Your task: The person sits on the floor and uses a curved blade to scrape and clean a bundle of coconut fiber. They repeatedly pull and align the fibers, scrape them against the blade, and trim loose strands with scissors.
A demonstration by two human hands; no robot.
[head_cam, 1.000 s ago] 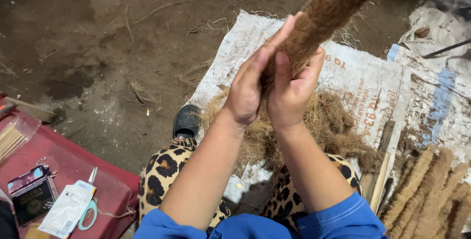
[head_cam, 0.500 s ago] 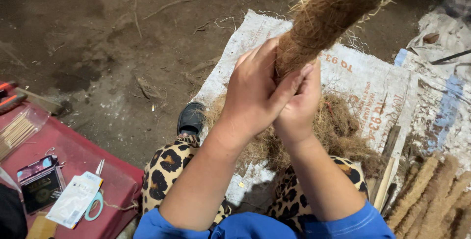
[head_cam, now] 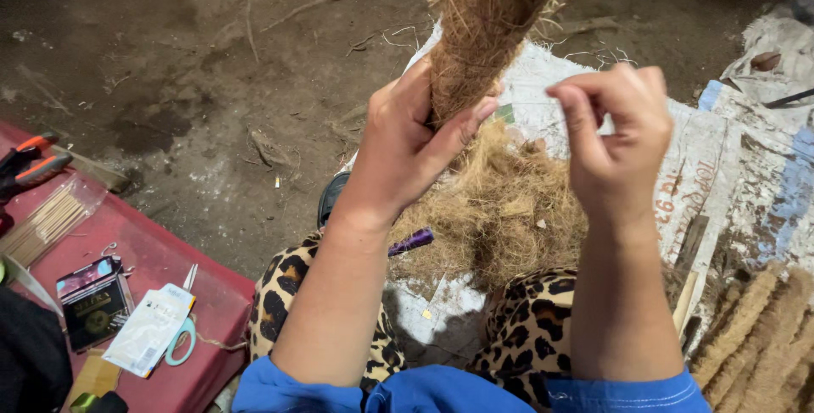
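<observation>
The white sack (head_cam: 746,184) lies on the ground under a fibre pile (head_cam: 500,209). The left hand (head_cam: 407,142) grips the fibre roll (head_cam: 483,31) above it. The right hand (head_cam: 615,137), beside, has its fingers curled, maybe pinching a thin strand.

Fibre roll (head_cam: 483,27): coarse brown coir, rough, bristly, matt.
Loose fibre heap (head_cam: 500,209): the same dry, stringy husk.
Sack (head_cam: 721,175): woven plastic, white, dull, dirty.
Ground (head_cam: 195,82): bare packed earth, matt, gritty.
Red board (head_cam: 161,260): smooth, slight sheen.
Scissors (head_cam: 181,341): pale blue plastic handles, metal blades.
Trousers (head_cam: 292,290): soft leopard-print cloth.
Sticks (head_cam: 47,226): thin pale wood in clear glossy wrap.
</observation>
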